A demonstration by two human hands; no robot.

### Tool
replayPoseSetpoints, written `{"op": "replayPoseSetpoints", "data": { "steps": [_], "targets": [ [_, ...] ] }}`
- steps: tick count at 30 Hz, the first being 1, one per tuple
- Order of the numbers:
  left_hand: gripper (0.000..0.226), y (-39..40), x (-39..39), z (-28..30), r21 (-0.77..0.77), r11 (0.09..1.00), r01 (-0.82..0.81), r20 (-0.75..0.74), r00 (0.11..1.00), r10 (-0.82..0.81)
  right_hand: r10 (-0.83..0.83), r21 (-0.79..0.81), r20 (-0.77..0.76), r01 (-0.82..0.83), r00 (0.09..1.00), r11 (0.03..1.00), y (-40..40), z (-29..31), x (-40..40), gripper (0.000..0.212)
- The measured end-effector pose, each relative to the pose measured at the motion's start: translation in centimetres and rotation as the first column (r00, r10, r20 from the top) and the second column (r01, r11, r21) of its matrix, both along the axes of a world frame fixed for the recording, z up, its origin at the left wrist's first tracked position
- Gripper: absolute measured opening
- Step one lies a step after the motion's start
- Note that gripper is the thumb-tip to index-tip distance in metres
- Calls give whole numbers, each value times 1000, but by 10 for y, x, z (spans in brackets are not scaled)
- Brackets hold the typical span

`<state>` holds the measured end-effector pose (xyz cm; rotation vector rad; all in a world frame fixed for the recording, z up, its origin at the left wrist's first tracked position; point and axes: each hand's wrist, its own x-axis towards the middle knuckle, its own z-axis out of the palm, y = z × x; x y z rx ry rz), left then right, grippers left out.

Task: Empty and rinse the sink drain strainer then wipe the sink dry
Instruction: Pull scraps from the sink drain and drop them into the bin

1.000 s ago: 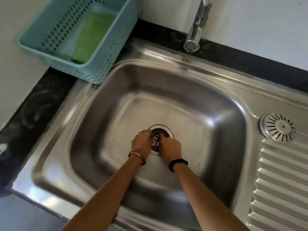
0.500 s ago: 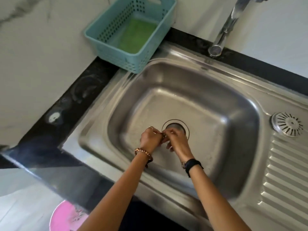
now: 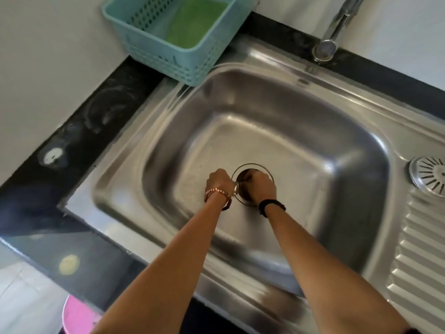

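Countertop of black stone is running down the left of the frame, and a teal basket holding a green sponge is sitting at the upper left, its corner overhanging the sink. Low in the centre of the frame, the left hand, braceleted with beads, is being held curled, fingers together, against a small shiny metal piece at the near-left rim of the drain opening. Just right of it, the right hand, wearing a black wristband, is being pressed down over the opening, fingers bent and closed; what they are clamping cannot be told. A round slotted strainer is lying at the right edge on the ribbed drainboard. The faucet is standing at the upper right.
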<state>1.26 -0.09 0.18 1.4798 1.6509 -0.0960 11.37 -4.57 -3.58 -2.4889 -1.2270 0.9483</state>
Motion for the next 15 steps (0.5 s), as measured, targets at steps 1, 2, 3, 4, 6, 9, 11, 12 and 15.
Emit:
{"op": "replayPoseSetpoints", "data": {
  "steps": [1,2,3,4,6,9,11,12,15],
  "targets": [
    [25,0,2,-3,-16,1000,6,-12,1000,-7,65,2,63,-65,996,998,-1,-5,-4,25],
    [26,0,3,-5,-27,1000,13,-23,1000,-14,110,-15,109,-109,988,994,-4,-10,-7,24],
    [26,0,3,-6,-40,999,16,-30,999,-17,122,-35,128,-119,984,992,-7,-13,-9,23],
    [26,1,4,-7,-52,999,14,-31,999,-16,102,-40,117,-98,988,994,-10,-14,-10,21],
    [26,3,3,-4,-70,998,4,-12,1000,-4,-63,38,-62,65,996,997,-13,-9,-13,17],
    [24,2,1,5,-77,995,-68,59,996,72,-343,41,-583,448,736,893,-14,19,-21,15],
    [24,1,-3,19,-67,991,-115,115,986,123,-352,-4,-693,485,629,874,-16,44,-26,18],
    [24,1,-6,30,-55,989,-139,153,978,146,-335,17,-704,486,627,874,-18,57,-30,18],
    [11,-10,-27,70,0,967,-256,382,893,237,-294,127,-761,578,578,806,-24,99,-49,10]
  ]
}}
